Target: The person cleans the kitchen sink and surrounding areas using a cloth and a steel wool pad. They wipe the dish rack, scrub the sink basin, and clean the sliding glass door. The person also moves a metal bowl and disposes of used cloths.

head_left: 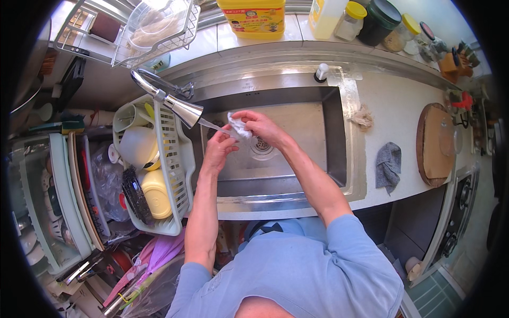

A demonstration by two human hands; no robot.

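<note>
Both my hands are over the steel sink [297,132], beneath the chrome faucet [180,108], and water runs from its spout. A small, crumpled white cloth [239,127] is pinched in the fingers of my right hand [262,127]. From the left, the curled fingers of my left hand [216,151] meet the cloth's edge at the stream. Just how firmly they grip it is partly hidden. Below the cloth, the round drain [261,147] shows in the sink floor.
Left of the sink stands a pale dish rack [183,183] with yellow containers. On the right counter lie a beige scrubber [362,117], a grey cloth [388,165] and a round wooden board [437,143]. A yellow jug [253,18] and several jars line the back ledge.
</note>
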